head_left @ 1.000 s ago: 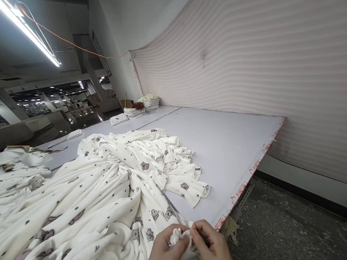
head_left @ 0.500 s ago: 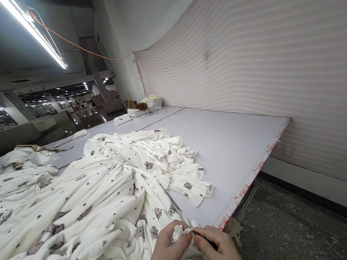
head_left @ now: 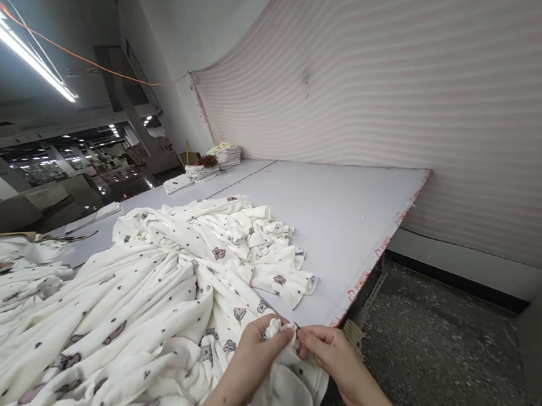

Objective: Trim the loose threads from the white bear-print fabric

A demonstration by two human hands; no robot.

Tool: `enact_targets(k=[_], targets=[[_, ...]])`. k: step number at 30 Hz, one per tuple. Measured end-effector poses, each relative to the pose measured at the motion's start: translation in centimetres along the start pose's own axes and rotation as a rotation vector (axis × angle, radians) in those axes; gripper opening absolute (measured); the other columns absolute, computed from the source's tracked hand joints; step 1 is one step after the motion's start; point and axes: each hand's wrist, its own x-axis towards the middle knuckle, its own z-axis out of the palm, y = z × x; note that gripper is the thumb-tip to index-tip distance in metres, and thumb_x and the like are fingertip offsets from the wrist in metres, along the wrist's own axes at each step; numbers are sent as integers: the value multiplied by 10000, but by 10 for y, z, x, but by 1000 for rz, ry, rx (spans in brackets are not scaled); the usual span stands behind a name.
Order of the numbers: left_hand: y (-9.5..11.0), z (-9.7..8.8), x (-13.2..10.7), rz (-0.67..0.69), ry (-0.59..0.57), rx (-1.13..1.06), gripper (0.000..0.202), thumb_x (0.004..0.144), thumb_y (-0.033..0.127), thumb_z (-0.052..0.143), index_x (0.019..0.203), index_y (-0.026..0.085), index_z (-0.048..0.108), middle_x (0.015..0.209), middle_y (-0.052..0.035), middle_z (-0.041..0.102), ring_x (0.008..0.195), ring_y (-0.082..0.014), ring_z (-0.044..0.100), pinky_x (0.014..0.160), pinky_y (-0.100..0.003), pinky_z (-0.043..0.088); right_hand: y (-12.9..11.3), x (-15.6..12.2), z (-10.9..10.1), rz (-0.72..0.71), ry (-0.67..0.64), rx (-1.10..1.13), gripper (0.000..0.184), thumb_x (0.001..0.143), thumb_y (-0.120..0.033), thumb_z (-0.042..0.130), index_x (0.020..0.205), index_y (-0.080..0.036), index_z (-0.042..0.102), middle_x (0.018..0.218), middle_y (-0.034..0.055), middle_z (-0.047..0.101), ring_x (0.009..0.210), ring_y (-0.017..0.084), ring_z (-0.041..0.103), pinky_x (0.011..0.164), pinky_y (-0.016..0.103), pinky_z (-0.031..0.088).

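A large heap of white fabric (head_left: 127, 310) printed with grey-pink animals and dark dots fills the near left of the table. At its near right edge, my left hand (head_left: 260, 351) pinches a bunched bit of this fabric between thumb and fingers. Directly beside it, my right hand (head_left: 331, 352) is closed, with its fingertips at the pinched bit. A small dark tool (head_left: 297, 328) shows only its tip between my right fingers; the rest is hidden in the hand, so its kind is unclear. Loose fabric hangs below both hands.
The grey-white table (head_left: 333, 199) has a red-printed edge on the right, above a speckled floor (head_left: 428, 336). Folded cloth stacks (head_left: 226, 156) stand at the far end. A striped pink-white curtain (head_left: 384, 73) hangs along the right. More white cloth (head_left: 14, 254) lies at left.
Both hands have risen slightly in view, still close together at the fabric. More fabric now hangs below them. The whole view has shifted, with the surroundings sliding left.
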Motion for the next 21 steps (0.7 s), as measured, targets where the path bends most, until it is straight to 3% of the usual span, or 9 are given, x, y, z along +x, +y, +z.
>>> enact_targets(k=[2,4,7,10,13,18,21], targets=[[2,-1,7,-9,-39,-1,187,812,343,605,793,163,651,769,-10,660,802,-201,602,788,-298,452,4,0,-3,-7,40,1,456,820,-512,599,543,-150,605,458,-49,436,461,89,380,489,213,356],[3,-1,12,-21,-70,2,185,803,343,621,783,162,657,756,-9,660,793,-201,607,779,-296,456,6,0,-5,-21,46,-20,439,826,-507,597,584,-144,641,489,-30,511,491,103,451,513,219,395],[4,1,14,-33,-79,5,175,804,338,618,778,168,651,750,-6,651,804,-202,606,779,-292,455,3,-1,-8,-58,23,-88,324,826,-461,619,830,-162,743,725,31,701,715,182,622,661,262,483],[4,4,12,-32,-36,12,176,821,345,599,780,178,637,784,0,642,817,-189,586,781,-274,440,-1,-2,-12,-116,34,-190,292,818,-395,643,1016,-204,742,971,68,738,941,249,644,829,326,486],[1,8,9,-34,17,21,178,832,354,589,785,187,627,795,12,626,817,-175,559,781,-260,420,0,-2,-14,-173,64,-306,269,806,-343,657,1028,-219,746,1015,77,732,973,269,639,868,349,475],[-2,13,8,-65,68,23,168,828,356,595,787,195,621,770,27,607,813,-170,546,781,-251,409,5,2,-14,-197,78,-374,254,857,-348,589,967,-203,766,889,76,757,830,246,678,759,319,516],[-2,15,10,-87,79,10,190,837,379,578,828,198,633,805,15,633,851,-188,565,802,-266,424,8,0,-17,-205,72,-368,266,863,-346,579,1018,-208,746,966,71,754,877,240,681,798,317,518]])
